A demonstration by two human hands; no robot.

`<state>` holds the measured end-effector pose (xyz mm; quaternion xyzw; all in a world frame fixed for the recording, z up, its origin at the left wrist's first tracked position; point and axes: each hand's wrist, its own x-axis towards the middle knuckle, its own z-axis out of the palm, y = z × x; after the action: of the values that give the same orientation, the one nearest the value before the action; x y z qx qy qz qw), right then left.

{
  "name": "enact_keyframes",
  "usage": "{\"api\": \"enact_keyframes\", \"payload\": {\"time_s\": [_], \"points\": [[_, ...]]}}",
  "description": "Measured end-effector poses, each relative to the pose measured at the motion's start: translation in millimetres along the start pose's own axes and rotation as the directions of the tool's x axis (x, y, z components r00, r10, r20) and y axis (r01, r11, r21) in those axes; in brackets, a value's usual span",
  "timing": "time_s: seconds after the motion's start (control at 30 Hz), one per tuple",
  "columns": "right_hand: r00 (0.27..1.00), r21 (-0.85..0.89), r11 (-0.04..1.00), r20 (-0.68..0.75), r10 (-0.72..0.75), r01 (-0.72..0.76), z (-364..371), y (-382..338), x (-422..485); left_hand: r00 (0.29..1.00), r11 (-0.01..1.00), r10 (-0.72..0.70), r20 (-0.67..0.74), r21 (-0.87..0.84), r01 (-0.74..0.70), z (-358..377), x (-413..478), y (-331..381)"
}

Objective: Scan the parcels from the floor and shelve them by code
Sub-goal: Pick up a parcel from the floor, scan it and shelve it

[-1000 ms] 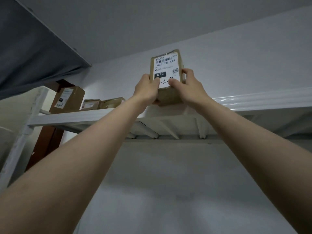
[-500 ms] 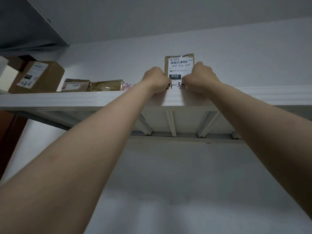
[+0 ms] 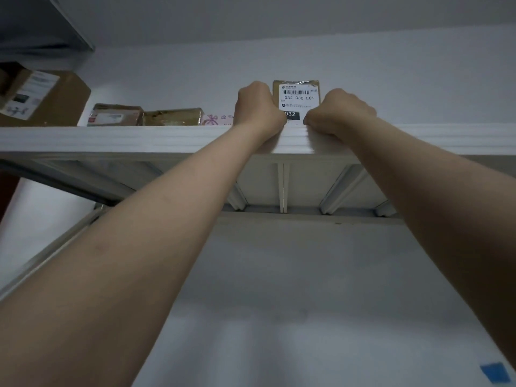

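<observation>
bare shelf (image 3: 446,135) right of the upright parcel (image 3: 297,99) — flat parcels (image 3: 145,117) crowding its left

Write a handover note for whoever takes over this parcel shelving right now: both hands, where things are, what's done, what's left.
Left hand: grips the left side of the labelled parcel.
Right hand: grips its right side.
Parcel: upright on the top shelf near the front edge, with the 032 label facing out. Its base is hidden behind the edge.
Done: this parcel is up on the shelf. A large box, a flat packet and a brown wrapped packet sit further left.
Left: let go and check it stands. The floor parcels are out of view.
</observation>
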<state>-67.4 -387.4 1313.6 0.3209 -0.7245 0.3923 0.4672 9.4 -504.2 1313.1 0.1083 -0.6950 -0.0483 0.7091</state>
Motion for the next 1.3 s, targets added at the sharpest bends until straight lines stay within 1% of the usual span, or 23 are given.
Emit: {"api": "enact_keyframes", "payload": {"time_s": [0.17,0.23,0.3,0.37,0.43,0.5,0.57,0.6,0.63,0.67,0.73,0.8,0.83,0.87,0.9,0.93,1.0,1.07,1.13,1.2,1.3], "points": [[0.996,0.007,1.0,-0.091,0.001,0.0,3.0,-1.4,-3.2,0.997,0.997,0.078,0.023,-0.016,-0.078,-4.9,-8.9,0.2],[0.99,0.001,1.0,-0.138,0.006,-0.006,4.7,-2.5,-6.7,0.993,0.989,0.108,0.042,-0.111,-0.103,-8.1,-14.4,-0.2],[0.978,-0.038,0.999,-0.207,-0.011,0.003,6.3,-3.4,-14.0,0.991,0.965,0.118,0.063,-0.245,-0.099,-14.2,-23.0,0.5],[0.95,-0.143,0.988,-0.296,-0.104,0.064,9.6,-3.5,-24.4,0.989,0.931,0.119,0.092,-0.356,-0.079,-20.8,-34.8,-0.3],[0.894,-0.252,0.951,-0.362,-0.263,0.178,16.7,-5.2,-36.2,0.984,0.914,0.145,0.101,-0.395,-0.095,-25.3,-47.1,-4.7],[0.807,-0.304,0.902,-0.418,-0.416,0.307,26.9,-8.7,-52.0,0.981,0.914,0.179,0.074,-0.382,-0.138,-27.9,-58.5,-8.8],[0.716,-0.308,0.869,-0.494,-0.494,0.387,37.2,-11.4,-71.8,0.978,0.923,0.205,0.03,-0.338,-0.184,-27.5,-70.7,-11.5],[0.682,-0.297,0.86,-0.525,-0.509,0.414,40.9,-12.3,-82.4,0.974,0.931,0.225,0.004,-0.297,-0.214,-27.2,-78.7,-12.3],[0.663,-0.288,0.855,-0.541,-0.516,0.431,44.8,-11.2,-93.4,0.967,0.933,0.254,-0.014,-0.26,-0.249,-26.0,-87.9,-14.3],[0.661,-0.282,0.851,-0.538,-0.523,0.443,48.0,-8.7,-104.8,0.958,0.929,0.286,-0.017,-0.239,-0.282,-24.6,-99.2,-17.6],[0.68,-0.264,0.843,-0.502,-0.535,0.468,54.2,3.2,-134.6,0.949,0.92,0.317,0.002,-0.243,-0.307,-19.8,-131.1,-28.7],[0.738,-0.23,0.851,-0.424,-0.524,0.472,62.5,27.4,-174.7,0.948,0.911,0.314,0.054,-0.297,-0.285,-7.7,-176.1,-38.6],[0.774,-0.201,0.862,-0.38,-0.506,0.465,67.7,43.0,-198.0,0.948,0.912,0.3,0.104,-0.323,-0.253,-0.8,-202.1,-41.3],[0.811,-0.164,0.877,-0.334,-0.48,0.452,73.0,60.4,-223.2,0.941,0.915,0.281,0.186,-0.348,-0.205,5.6,-230.6,-42.7],[0.848,-0.126,0.895,-0.284,-0.446,0.429,77.6,79.0,-251.2,0.922,0.919,0.259,0.287,-0.366,-0.144,13.2,-262.1,-44.1],[0.884,-0.094,0.913,-0.226,-0.408,0.398,81.7,97.5,-280.3,0.888,0.922,0.239,0.393,-0.379,-0.08,20.7,-294.6,-46.0],[0.94,-0.054,0.946,-0.104,-0.323,0.319,86.7,134.0,-342.9,0.791,0.923,0.204,0.577,-0.383,0.041,29.2,-364.4,-47.5],[0.969,-0.019,0.969,0.02,-0.245,0.245,88.5,165.4,-407.7,0.689,0.922,0.173,0.703,-0.362,0.138,27.9,-433.2,-46.6],[0.974,0.009,0.984,0.142,-0.179,0.18,86.0,189.8,-471.3,0.606,0.917,0.138,0.784,-0.332,0.22,22.8,-497.3,-42.4],[0.959,0.016,0.992,0.255,-0.122,0.122,78.4,211.5,-529.2,0.517,0.913,0.133,0.846,-0.307,0.268,17.5,-554.9,-34.1],[0.917,0.027,0.999,0.397,-0.041,0.032,59.4,242.5,-603.6,0.324,0.918,0.098,0.941,-0.211,0.336,9.8,-629.7,-15.8]]}}
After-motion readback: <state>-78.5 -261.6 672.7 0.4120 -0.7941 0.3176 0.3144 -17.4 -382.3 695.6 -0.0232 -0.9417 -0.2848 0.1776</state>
